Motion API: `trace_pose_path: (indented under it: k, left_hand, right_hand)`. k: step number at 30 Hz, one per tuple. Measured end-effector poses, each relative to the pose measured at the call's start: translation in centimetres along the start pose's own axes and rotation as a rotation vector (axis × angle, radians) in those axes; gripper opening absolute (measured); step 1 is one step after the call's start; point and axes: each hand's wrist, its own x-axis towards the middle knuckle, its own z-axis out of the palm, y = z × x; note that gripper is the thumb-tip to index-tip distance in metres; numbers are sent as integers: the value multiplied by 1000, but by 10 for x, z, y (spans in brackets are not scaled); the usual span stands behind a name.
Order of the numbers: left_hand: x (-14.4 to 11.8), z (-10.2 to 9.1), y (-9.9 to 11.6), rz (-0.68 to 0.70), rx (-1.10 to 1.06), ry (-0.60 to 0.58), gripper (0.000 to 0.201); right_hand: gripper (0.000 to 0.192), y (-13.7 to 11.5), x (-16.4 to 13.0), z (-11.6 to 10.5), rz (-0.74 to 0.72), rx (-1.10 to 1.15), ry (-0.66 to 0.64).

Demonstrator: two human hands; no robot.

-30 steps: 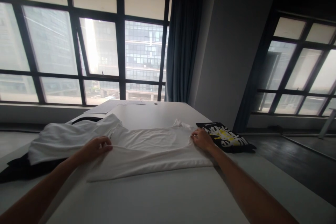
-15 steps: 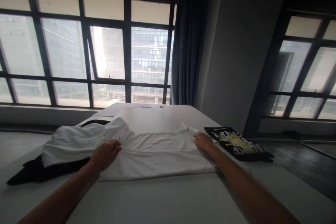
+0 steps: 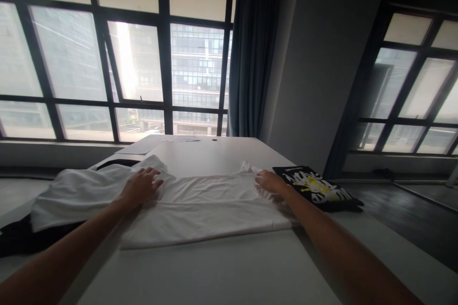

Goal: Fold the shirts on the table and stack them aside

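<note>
A white garment, probably a shirt, lies across the table with its near part folded over in a wide band. On its left side rests my left hand, fingers apart on the cloth. My right hand has its fingers curled round the bunched fabric at the right edge; the fingertips are partly hidden. Left of my left hand, more white cloth lies in a loose heap over black cloth. A folded black garment with white and yellow print sits just beyond my right hand.
The white table stretches away toward the windows. Sheets of paper lie at its far left. A dark curved object shows behind the white heap. A pillar and a blue curtain stand behind the table.
My left hand has loosened its pinch on the fold and moved slightly up and left, its fingers spreading. My right hand stays at the right edge. The view has shifted a little.
</note>
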Motion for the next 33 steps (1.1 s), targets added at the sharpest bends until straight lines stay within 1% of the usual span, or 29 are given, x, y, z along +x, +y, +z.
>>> trace_pose_path:
  k: [3, 5, 7, 9, 11, 13, 15, 17, 19, 21, 24, 26, 28, 29, 31, 33]
  left_hand:
    - [32, 11, -7, -8, -4, -92, 43]
    - [51, 18, -13, -17, -23, -170, 48]
    - [66, 24, -20, -18, -43, -224, 51]
    - [77, 27, -28, -7, -52, -255, 44]
    - [86, 29, -36, -9, -80, -263, 30]
    - [91, 28, -44, -48, -149, -245, 22]
    - [94, 26, -52, -105, -214, -212, 23]
    - [94, 22, -57, -137, -239, -183, 27]
    - [90, 15, -59, -148, -265, -141, 32]
    - [82, 5, -58, -132, -333, -77, 36]
    - [61, -13, -53, -62, -440, -3, 41]
    - [41, -24, -51, 11, -456, 12, 44]
    - [18, -32, -51, 86, -445, 16, 47]
    - [6, -35, -51, 121, -436, 6, 47]
    - [-17, -40, -51, 185, -421, -51, 45]
    - [-37, -42, -48, 245, -417, -128, 40]
  right_hand:
    - [47, -1, 37, -3, 21, -29, 5]
    - [51, -1, 60, 1, 27, -49, 17]
    - [57, 0, 80, 9, 22, -67, 24]
    - [53, -1, 96, 17, 8, -79, 23]
    - [38, -3, 108, 24, -9, -86, 18]
    - [26, -4, 115, 26, -18, -90, 25]
    - [24, -6, 117, 21, -14, -94, 52]
    - [26, -6, 113, 8, -9, -75, 112]
    - [27, -7, 101, -12, -26, -16, 181]
    - [25, -9, 80, -37, -63, 65, 232]
    - [24, -12, 31, -73, -129, 148, 265]
    - [24, -15, -9, -90, -168, 150, 256]
    - [24, -19, -49, -97, -192, 117, 194]
    - [25, -20, -68, -97, -199, 99, 135]
    - [28, -22, -99, -90, -197, 87, -57]
    - [37, -21, -119, -79, -169, 129, -265]
